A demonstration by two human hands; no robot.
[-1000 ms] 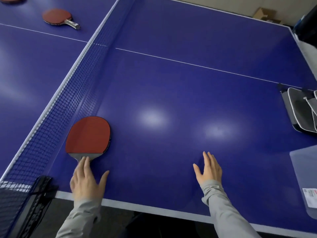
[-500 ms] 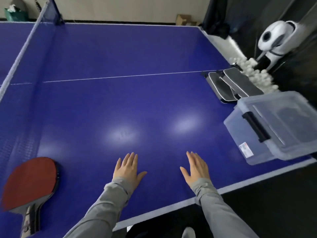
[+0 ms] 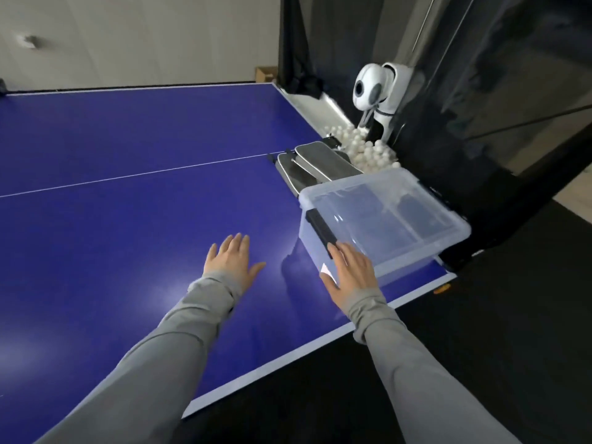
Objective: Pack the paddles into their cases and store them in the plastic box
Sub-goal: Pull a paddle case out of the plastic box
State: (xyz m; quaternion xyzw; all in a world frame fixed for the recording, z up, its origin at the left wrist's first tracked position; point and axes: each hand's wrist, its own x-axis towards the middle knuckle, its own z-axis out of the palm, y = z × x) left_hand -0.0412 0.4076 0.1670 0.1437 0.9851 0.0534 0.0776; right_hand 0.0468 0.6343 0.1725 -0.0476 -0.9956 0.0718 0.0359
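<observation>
The view has swung from the paddle to the plastic box (image 3: 384, 219), where the right hand (image 3: 350, 272), fingers straight, now reaches its black latch (image 3: 321, 230), the left hand (image 3: 232, 262) flat and empty, so opening it looks next

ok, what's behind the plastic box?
Behind the plastic box: two grey paddle cases, overlapping, near ends hidden by the box. Beyond them, white balls. Case contents can't be seen.

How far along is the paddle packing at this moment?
Nothing looks done: the plastic box has its lid on, and the paddle cases lie behind it on the table. In hand: the right hand reaches flat to the box's black latch; the left hand is open. No paddle is in view, so all packing remains.
</observation>
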